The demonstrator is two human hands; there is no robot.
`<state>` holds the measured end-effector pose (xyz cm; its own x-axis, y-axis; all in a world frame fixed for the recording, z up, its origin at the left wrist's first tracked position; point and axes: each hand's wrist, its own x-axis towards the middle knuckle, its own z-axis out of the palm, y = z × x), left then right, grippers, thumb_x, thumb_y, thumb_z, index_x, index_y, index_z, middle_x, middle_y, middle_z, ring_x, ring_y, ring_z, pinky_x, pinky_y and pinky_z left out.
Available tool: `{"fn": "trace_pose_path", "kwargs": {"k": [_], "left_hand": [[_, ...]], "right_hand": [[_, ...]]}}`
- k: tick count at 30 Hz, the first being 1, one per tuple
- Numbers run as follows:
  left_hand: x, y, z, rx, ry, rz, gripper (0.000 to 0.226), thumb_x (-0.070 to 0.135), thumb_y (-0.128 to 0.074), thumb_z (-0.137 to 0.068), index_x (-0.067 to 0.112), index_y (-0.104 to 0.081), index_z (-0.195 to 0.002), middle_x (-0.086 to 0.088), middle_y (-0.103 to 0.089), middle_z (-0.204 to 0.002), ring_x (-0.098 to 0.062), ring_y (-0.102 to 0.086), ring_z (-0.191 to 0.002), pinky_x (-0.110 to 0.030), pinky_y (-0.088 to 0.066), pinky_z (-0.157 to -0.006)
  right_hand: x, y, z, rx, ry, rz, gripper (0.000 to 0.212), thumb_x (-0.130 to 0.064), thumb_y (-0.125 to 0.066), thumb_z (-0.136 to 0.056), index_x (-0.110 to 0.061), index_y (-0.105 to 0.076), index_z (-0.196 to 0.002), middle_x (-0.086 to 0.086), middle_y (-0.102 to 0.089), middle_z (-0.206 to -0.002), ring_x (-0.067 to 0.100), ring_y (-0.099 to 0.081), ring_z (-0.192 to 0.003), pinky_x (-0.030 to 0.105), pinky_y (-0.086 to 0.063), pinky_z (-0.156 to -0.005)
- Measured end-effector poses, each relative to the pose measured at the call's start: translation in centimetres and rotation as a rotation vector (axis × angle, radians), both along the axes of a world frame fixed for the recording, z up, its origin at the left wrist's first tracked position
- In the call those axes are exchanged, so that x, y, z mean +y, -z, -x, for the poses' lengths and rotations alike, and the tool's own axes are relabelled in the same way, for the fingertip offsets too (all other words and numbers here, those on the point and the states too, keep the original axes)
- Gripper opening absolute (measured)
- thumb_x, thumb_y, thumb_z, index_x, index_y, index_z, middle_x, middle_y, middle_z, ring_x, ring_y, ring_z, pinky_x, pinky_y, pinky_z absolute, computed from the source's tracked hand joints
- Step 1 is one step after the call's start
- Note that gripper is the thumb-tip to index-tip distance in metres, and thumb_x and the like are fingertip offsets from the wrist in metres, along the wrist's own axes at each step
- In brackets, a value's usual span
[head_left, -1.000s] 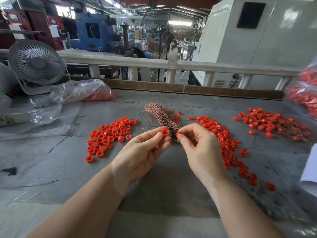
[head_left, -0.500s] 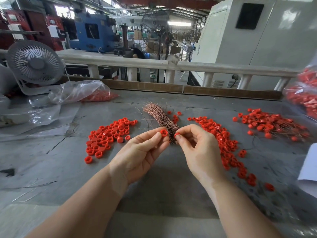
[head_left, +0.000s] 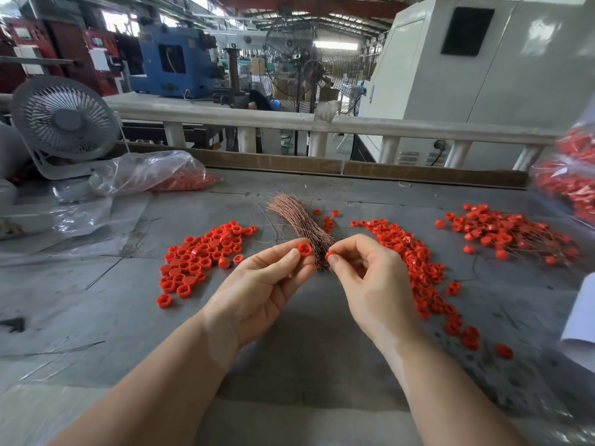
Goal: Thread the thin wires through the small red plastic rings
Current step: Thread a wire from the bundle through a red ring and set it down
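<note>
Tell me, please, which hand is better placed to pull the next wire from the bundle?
Probably the right hand: its fingertips, pinching a red ring, sit against the wire bundle at its near end. The left hand holds its own ring beside it.

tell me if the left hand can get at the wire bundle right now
Probably yes: the left hand is just in front of the wire bundle with nothing between them, but its fingertips already pinch a red ring, so it isn't free to grab.

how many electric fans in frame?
2. A small white desk fan stands at the table's far left; a tall pedestal fan stands on the workshop floor beyond the railing. Others may be hidden.
</note>
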<state>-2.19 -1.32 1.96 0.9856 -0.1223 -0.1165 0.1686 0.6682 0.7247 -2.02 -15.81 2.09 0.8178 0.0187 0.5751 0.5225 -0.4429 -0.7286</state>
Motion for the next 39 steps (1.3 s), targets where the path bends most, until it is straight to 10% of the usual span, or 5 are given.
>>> {"fn": "trace_pose_path", "kwargs": {"k": [39], "left_hand": [[-0.06,-0.43,0.22,0.009,0.033,0.033,0.022,0.001,-0.054,-0.07,0.003,-0.076,-0.076,-0.009,-0.071,-0.076,-0.011,-0.069,-0.07,-0.017,-0.055,-0.058]], "right_hand": [[0.02,0.24,-0.17,0.108,-0.032,0.003,0.025,-0.008,-0.065,-0.084,-0.028,-0.059,-0.071,-0.008,-0.065,-0.065,0.009,-0.062,-0.065,0.034,-0.053,-0.067]]}}
